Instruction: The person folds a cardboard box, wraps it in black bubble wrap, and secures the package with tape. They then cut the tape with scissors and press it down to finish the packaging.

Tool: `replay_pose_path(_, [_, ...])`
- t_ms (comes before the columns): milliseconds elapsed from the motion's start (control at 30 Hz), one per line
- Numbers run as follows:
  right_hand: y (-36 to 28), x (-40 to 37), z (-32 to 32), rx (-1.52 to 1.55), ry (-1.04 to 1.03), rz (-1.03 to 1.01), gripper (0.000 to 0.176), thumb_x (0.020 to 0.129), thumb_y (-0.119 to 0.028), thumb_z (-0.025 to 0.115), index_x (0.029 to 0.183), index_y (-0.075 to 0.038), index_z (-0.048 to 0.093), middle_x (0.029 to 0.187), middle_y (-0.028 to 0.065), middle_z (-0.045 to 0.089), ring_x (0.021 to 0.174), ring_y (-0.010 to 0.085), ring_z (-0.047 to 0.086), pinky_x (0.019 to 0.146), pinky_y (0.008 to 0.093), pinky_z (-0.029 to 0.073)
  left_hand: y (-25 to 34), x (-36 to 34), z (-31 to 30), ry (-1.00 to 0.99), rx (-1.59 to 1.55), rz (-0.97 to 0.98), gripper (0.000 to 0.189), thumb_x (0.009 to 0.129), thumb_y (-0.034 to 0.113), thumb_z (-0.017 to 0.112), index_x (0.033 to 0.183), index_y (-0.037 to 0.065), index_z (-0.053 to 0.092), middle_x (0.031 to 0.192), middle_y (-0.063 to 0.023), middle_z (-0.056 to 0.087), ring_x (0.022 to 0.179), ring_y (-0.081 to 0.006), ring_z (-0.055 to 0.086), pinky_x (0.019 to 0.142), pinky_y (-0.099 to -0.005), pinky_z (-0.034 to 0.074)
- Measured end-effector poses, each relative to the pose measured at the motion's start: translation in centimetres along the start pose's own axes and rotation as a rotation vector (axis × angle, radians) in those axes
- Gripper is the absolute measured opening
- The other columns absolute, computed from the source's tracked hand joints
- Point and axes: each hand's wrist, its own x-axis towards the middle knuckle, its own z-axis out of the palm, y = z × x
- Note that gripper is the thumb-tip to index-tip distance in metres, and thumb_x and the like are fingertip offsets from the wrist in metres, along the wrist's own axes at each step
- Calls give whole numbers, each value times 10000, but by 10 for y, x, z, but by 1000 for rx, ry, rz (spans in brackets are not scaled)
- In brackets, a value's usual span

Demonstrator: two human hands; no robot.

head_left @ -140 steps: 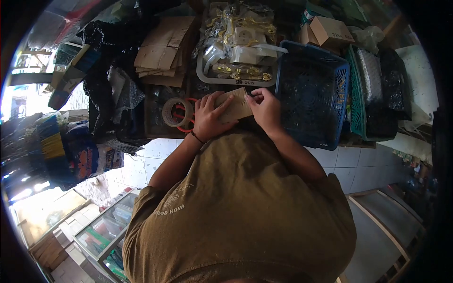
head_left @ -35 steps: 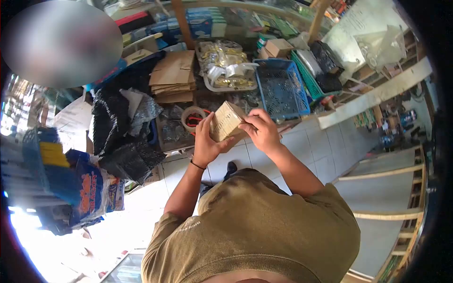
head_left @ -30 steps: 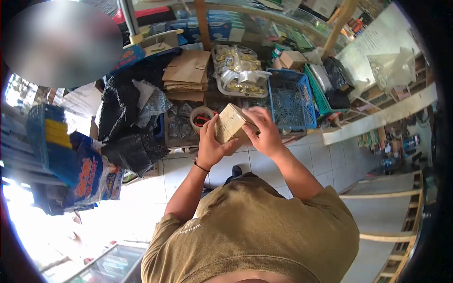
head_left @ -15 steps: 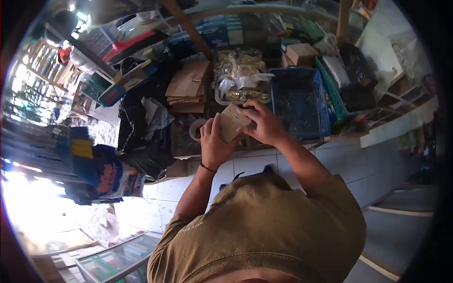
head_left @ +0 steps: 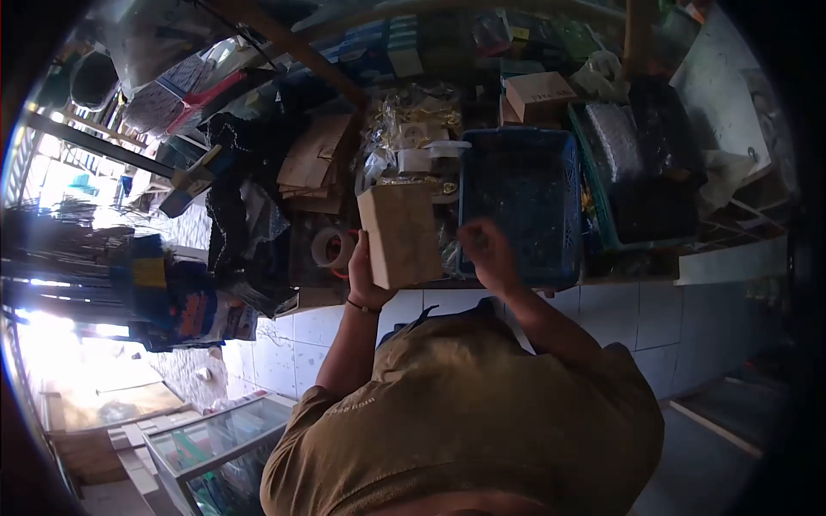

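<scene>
Upright, the box stood clamped in the left hand; the right hand hovered beside it, fingers too blurred to tell.

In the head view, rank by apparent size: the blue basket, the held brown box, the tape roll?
1. blue basket
2. brown box, held nearer the camera, so perhaps flattered
3. tape roll

No text reads clearly; the faint print on the shirt sleeve seems too blurred.
</scene>
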Motion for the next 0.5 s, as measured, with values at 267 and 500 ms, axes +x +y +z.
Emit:
replay_pose_path(267, [-5,7,-12,66,-85,-64,263,859,-176,606,1064,-30,531,973,55,572,928,118,531,780,255,429,-34,11,2,-130,-195,-77,597,924,520,293,1341,97,355,1301,-148,444,1136,-366,484,868,-582,438])
replay_pose_path(500, [-27,17,4,370,-149,60,389,867,-259,600,1160,-25,499,1066,72,530,1026,142,487,831,270,420,-33,3,-6,-93,-441,-102,601,928,502,311,1343,68,348,1314,-165,432,1152,-345,480,942,-516,409])
